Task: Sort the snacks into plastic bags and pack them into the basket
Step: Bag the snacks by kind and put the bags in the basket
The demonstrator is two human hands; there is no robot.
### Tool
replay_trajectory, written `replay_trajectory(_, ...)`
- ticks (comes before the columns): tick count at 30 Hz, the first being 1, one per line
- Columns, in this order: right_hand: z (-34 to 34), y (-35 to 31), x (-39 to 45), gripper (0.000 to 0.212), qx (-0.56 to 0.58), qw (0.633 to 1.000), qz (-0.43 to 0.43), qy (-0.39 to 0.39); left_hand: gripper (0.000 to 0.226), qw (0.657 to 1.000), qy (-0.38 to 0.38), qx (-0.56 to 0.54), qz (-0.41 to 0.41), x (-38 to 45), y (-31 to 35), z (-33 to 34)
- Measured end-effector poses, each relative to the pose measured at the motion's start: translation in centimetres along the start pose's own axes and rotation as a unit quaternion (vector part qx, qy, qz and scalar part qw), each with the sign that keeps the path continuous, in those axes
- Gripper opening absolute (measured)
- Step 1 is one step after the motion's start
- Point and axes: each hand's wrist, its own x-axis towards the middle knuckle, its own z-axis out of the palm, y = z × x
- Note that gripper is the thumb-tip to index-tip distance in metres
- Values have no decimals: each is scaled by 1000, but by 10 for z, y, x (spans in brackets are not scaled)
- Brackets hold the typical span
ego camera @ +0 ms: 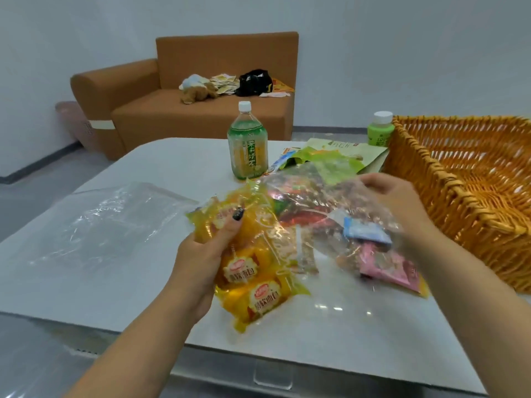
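**Handling soft snack packs and a slack plastic bag**

Gripping the yellow bread packs (pixel 253 271), the left hand (pixel 201 254) has its fingers and thumb curled round the upper end of the bundle, which hangs down to rest on the bench (pixel 143 168) near its front edge. The right hand (pixel 393 196) is blurred; its fingers look curled on the top film of the filled plastic bag (pixel 330 214), pinching it, though exactly how I cannot tell. That bag lies on the bench just beside the wicker basket (pixel 459 179) and holds mixed small packets, among them a blue one and a pink one.

By my judgement everything here is light and soft. The bread packs are puffed wrappers that will crush if squeezed, and their film looks slick, so hold them loosely round the middle rather than by a corner seal. The filled bag is limp and will sag and spill from its mouth; it should be gathered at the opening and supported beneath when lifted into the basket. The basket is stiff and open-topped, and looks empty where it shows.

An empty plastic bag (pixel 109 219) lies flat on the bench to the left, well apart from the hands. A tea bottle (pixel 247 145), a small green bottle (pixel 380 130) and green snack pouches (pixel 339 159) sit behind
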Motion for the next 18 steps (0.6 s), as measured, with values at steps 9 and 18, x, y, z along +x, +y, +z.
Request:
replay_trajectory(9,-16,42,40,57,-291,951,37,94,27,994,74,-77,16,25,13,-26)
replay_trajectory(18,-7,50,47,41,-484,865,-45,121,42,997,64,-22,35,24,17,-41)
